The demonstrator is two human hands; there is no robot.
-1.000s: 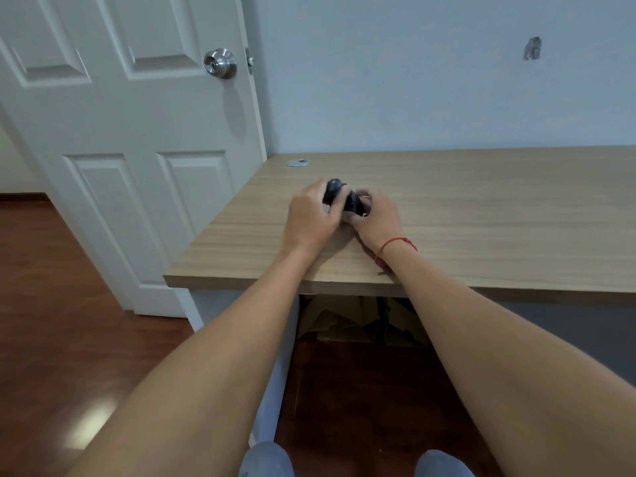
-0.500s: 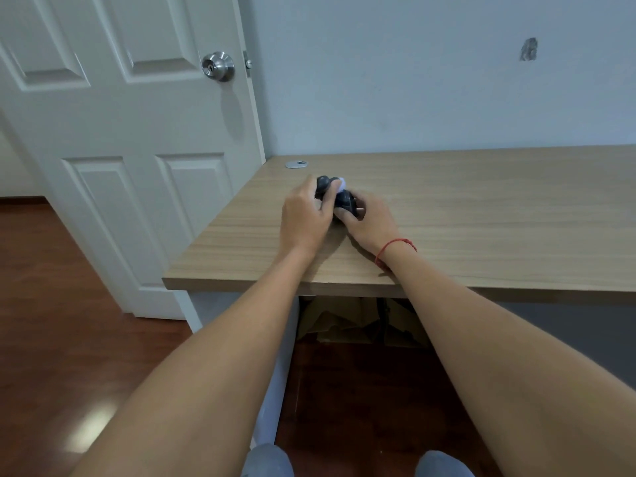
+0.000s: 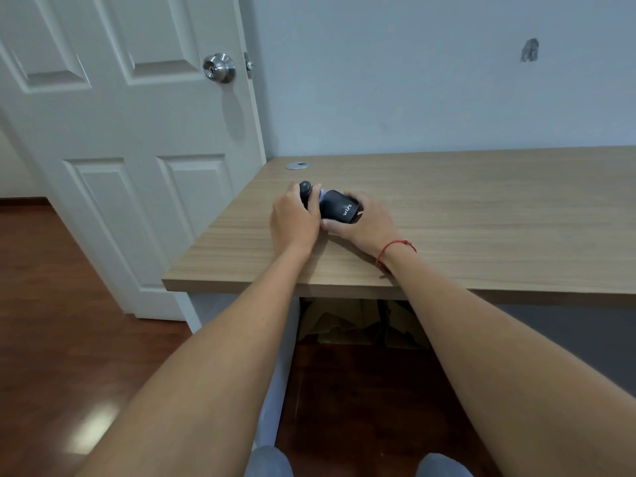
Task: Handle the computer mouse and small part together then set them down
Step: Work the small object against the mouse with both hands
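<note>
At frame centre, the right hand (image 3: 364, 222) grips the light, rigid, smooth computer mouse (image 3: 339, 206) by its sides, while the left hand (image 3: 294, 220) pinches the small part (image 3: 305, 191).

1. Bare desk (image 3: 481, 208) to the right and behind, open for passing.
2. Small round metal disc (image 3: 297, 165) near the back left corner, the lone item lying flat there.
3. Wall (image 3: 413, 80) closing the far edge; door (image 3: 137, 132) just beside the left end.
</note>
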